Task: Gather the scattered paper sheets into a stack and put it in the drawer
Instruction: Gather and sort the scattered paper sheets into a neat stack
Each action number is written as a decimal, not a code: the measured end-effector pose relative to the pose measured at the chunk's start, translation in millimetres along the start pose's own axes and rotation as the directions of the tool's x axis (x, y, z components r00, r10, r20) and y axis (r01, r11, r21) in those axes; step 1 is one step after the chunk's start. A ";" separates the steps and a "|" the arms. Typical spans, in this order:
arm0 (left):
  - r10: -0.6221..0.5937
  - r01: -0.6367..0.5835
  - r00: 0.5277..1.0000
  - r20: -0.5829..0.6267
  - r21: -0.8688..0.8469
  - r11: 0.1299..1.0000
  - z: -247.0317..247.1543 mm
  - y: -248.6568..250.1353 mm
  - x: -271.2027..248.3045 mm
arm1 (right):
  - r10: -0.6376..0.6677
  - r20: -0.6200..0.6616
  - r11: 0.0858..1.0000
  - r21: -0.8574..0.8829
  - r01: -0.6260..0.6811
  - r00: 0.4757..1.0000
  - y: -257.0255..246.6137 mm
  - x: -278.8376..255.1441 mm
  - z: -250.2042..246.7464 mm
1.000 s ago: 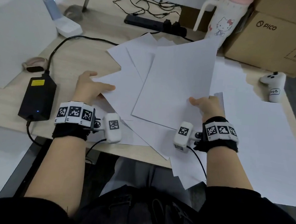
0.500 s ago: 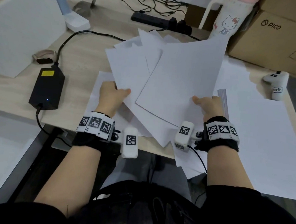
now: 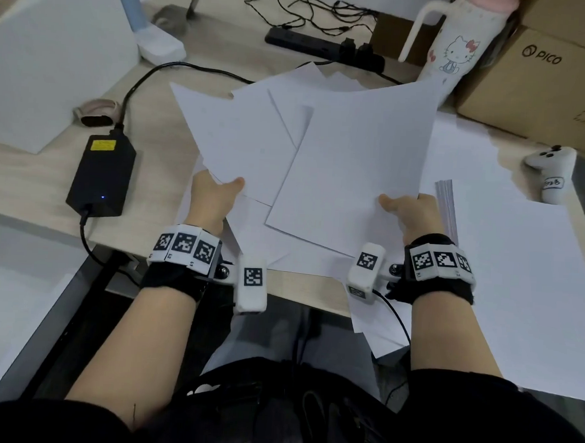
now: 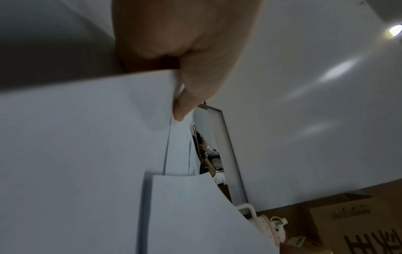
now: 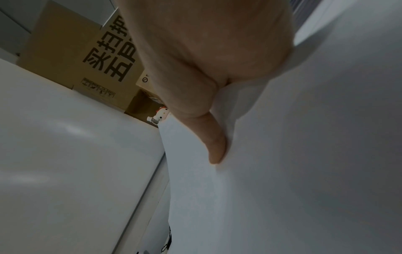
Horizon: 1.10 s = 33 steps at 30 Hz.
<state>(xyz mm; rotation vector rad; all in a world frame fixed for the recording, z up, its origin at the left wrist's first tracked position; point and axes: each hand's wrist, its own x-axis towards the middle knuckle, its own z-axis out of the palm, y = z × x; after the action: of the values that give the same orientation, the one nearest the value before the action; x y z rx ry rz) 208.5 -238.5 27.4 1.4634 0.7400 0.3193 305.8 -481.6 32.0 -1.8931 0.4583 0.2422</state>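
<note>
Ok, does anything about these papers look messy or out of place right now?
Yes. The sheets pinched by the left hand and right hand are fanned at different angles, corners sticking out, not squared. More paper hangs over the desk's near edge by the right wrist.

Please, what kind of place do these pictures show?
Probably an office or lab desk. A pale wooden desk carries loose white paper sheets, a black power adapter and a black power strip, with a brown cardboard PICO box beside them.
</note>
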 end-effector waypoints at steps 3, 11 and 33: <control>0.056 -0.057 0.995 -0.078 -0.003 0.998 -2.3 7.6 4.0 | -0.032 0.018 0.999 0.018 0.032 0.999 -2.0 -1.1 1.8; 0.275 -0.270 0.944 -0.182 0.051 0.961 -41.7 42.6 11.4 | -0.281 0.234 0.954 0.175 0.244 0.931 -20.7 -16.8 1.9; 0.685 -0.686 0.727 0.037 0.036 0.727 -74.5 132.8 -14.6 | -0.644 0.124 0.717 0.444 0.538 0.755 -103.3 -63.3 2.0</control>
<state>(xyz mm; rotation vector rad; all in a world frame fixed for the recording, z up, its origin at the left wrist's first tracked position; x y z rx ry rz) 182.5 -174.2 163.6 1.7496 0.1459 0.8601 292.6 -435.5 143.3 -1.4897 -0.3010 -0.0301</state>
